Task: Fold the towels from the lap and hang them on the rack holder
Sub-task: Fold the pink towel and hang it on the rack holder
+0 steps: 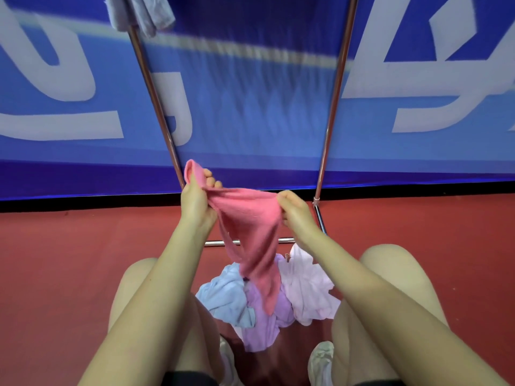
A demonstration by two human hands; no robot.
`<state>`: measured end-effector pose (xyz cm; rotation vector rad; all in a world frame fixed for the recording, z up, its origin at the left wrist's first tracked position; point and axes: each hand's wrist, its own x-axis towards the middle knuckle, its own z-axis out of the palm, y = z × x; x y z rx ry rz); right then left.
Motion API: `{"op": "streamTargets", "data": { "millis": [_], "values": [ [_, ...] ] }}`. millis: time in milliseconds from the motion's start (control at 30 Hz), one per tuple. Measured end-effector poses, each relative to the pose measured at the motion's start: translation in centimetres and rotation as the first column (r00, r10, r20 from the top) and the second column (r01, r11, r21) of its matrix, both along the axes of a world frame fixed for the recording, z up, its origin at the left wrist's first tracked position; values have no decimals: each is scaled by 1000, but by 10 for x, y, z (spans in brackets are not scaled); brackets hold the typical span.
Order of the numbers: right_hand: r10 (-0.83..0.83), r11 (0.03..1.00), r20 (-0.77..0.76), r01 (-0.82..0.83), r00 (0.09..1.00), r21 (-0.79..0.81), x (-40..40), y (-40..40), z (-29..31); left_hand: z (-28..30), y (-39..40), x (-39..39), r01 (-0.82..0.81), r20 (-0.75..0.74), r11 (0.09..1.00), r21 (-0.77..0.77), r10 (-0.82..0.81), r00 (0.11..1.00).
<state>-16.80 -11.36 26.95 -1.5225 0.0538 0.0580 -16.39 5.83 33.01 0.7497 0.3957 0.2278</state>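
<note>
A pink towel point(250, 227) hangs stretched between my hands above my knees. My left hand point(196, 201) grips its upper left corner, which sticks up past my fingers. My right hand point(295, 211) pinches the opposite edge. The towel's lower end droops onto a pile between my legs: a light blue towel point(225, 298), a lilac towel point(264, 321) and a pale pink towel point(309, 291). The metal rack point(156, 101) stands just ahead, its two poles rising left and right. A grey towel point(139, 12) hangs on it at the top left.
A blue banner with white lettering point(250, 93) closes off the space behind the rack. The floor point(69, 260) is red. The rack's base bar point(287, 240) runs low across the floor in front of my knees. My shoes point(320, 360) are at the bottom.
</note>
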Motion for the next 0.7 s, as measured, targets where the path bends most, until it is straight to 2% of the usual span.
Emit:
{"op": "streamTargets", "data": {
  "millis": [67,100,133,200,233,333,400,433,467,567,633,700],
  "values": [
    [44,998,37,-46,998,42,-3,-6,12,1,-3,-5,11,-38,996,92,-7,999],
    [86,995,43,-88,995,44,-7,-7,18,1,-5,-8,36,-65,975,219,-22,998],
    [123,991,50,-125,991,37,-10,-8,22,0,-5,-11,76,-86,916,393,-46,995],
    [162,987,86,-162,983,-6,-17,-13,32,-5,-9,-18,145,-47,684,715,-161,986],
    [165,986,104,-162,981,-32,-20,-17,36,-8,-13,-21,170,-22,554,815,-264,964],
    [160,984,136,-147,978,-101,-25,-25,39,-19,-27,-30,294,-150,233,927,-488,860],
    [154,979,138,-132,978,-155,-27,-29,38,-25,-34,-31,328,-257,48,943,-519,815],
    [151,974,139,-123,979,-192,-28,-31,37,-26,-35,-32,360,-292,31,932,-522,801],
    [144,965,145,-106,979,-238,-28,-32,37,-25,-36,-32,402,-304,76,912,-534,789],
    [151,948,155,-98,976,-303,-28,-34,33,-18,-39,-35,508,-226,340,791,-610,759],
    [208,943,152,-157,966,-294,-30,-34,30,-20,-42,-34,565,-190,456,688,-637,747],
    [277,907,143,-209,950,-365,-31,-36,24,-22,-45,-33,571,-185,542,616,-606,774]
  ]
}}
